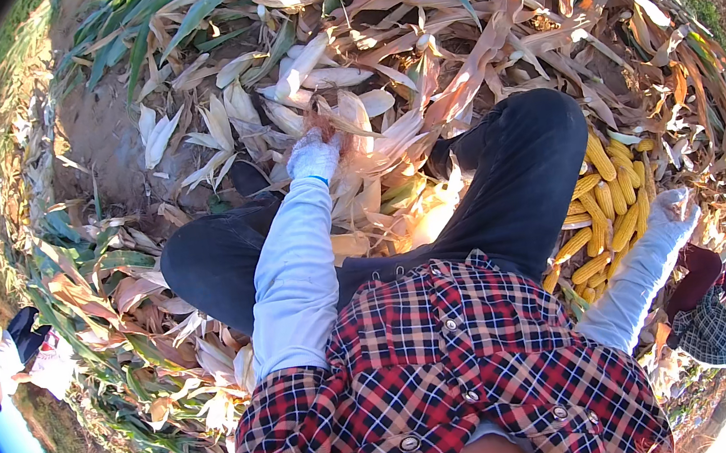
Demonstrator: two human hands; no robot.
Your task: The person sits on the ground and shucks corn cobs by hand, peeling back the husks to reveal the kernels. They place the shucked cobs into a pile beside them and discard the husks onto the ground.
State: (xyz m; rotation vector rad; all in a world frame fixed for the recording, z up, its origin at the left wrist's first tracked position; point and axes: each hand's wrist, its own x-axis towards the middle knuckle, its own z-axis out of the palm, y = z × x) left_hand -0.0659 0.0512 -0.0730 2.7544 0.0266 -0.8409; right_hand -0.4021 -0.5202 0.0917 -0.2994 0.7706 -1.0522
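My left hand (315, 157), in a white knitted glove, reaches out in front of my bent legs. Its fingers grip a tuft of brown corn silk and dry husk (325, 125). Pale stripped corn husks (308, 72) lie heaped just beyond it. Out to my right side, my right hand (673, 207) is also gloved, beside the outer edge of a pile of yellow corn cobs (606, 194). Its fingers look curled and blurred; whether anything is in them I cannot make out. More loose husks (368, 215) fill the gap between my legs.
Dry corn stalks and leaves (516, 34) spread across the ground ahead. Green leaves (170, 18) lie at the far left, above bare soil (100, 134). One person (709, 325) is low at the right, another (19, 357) at the far left.
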